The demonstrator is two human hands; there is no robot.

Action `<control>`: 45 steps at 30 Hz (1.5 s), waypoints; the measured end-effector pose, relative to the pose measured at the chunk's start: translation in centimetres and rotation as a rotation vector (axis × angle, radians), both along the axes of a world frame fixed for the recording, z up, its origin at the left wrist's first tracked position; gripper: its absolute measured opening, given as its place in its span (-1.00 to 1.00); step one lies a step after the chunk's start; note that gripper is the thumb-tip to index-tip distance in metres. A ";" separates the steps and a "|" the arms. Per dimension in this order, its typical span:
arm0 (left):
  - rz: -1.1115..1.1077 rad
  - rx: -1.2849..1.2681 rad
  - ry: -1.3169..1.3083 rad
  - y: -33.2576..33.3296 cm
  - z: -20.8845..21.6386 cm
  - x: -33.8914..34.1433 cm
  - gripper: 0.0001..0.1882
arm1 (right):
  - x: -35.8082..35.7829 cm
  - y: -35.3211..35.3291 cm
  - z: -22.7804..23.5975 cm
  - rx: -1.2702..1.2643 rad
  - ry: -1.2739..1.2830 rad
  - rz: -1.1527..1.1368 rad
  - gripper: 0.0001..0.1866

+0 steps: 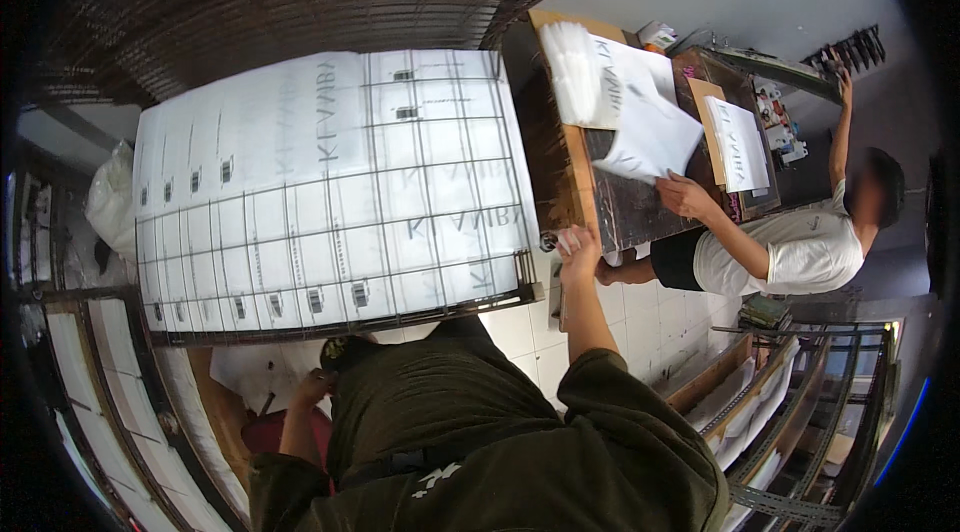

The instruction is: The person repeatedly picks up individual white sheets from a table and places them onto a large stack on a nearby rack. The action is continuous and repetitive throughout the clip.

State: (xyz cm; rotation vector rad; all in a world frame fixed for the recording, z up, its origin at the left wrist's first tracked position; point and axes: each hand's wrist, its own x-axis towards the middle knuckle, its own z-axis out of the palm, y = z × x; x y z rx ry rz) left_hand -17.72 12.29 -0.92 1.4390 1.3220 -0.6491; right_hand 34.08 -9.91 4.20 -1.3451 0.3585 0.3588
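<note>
My right hand (576, 248) is closed at the near corner of the dark wooden table (640, 212), beside the right edge of the wire rack. A small dark, rounded thing (547, 241) shows at its fingers, too little of it visible to name. My left hand (315, 388) is low by my waist, next to the hem of my dark shirt; its fingers are curled, and what they hold, if anything, is hidden. In front of me, white printed sheets (240, 162) lie in overlapping rows on the wire rack (440, 312), with grid lines across many of them.
Across the table a co-worker (780, 257) holds a white sheet (655, 132) beside a white stack (572, 72). A wooden screen frame (770, 67) is raised behind. More racks hold sheets at the lower left (130, 372) and lower right (750, 402).
</note>
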 end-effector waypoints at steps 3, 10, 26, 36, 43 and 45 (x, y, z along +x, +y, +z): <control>0.153 0.123 -0.311 -4.9 -12.5 -3.0 -0.51 | 5.3 -3.3 -1.3 0.064 0.070 -0.138 -0.30; 0.351 0.179 -0.271 -12.4 -11.8 2.6 -0.59 | 11.3 -1.2 -3.0 -1.270 0.225 -0.344 0.26; 0.118 0.413 -0.147 -1.3 -10.8 -9.0 -0.44 | 12.7 -11.1 -5.2 -0.638 -0.395 -0.673 -0.59; 0.438 0.346 -0.271 1.1 -10.2 -6.8 -0.47 | 3.6 14.5 28.2 -0.594 -0.996 0.817 -0.34; 0.615 0.364 -0.461 -10.5 -11.4 1.1 -0.56 | -7.8 19.3 31.6 -0.466 -0.912 1.720 -0.36; 0.539 0.441 -0.375 -12.2 -9.3 2.4 -0.58 | -9.8 20.0 29.8 -0.273 -1.104 1.907 -0.36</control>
